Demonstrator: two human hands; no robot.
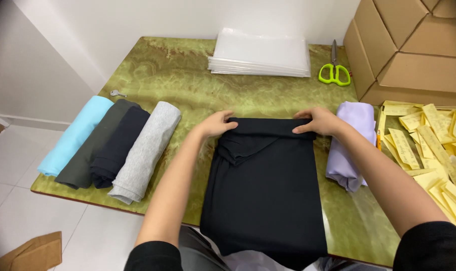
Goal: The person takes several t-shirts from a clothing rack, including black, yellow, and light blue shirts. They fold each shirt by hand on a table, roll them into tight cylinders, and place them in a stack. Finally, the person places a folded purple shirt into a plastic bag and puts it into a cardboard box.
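Observation:
A black garment [265, 190] lies folded lengthwise on the green marbled table [188, 80], its near end hanging over the front edge. Its far end is turned over into a short roll. My left hand [217, 123] grips the left end of that roll, and my right hand [318, 121] grips the right end. Both sets of fingers curl over the rolled edge.
Several rolled garments lie at the left: light blue [75, 135], dark grey [90, 150], navy [118, 145], light grey [146, 150]. A lilac garment [351, 143] sits right of my hand. Clear bags [260, 52], green scissors [334, 70], a key [117, 93], yellow slips [434, 145] and cardboard boxes [414, 45] surround.

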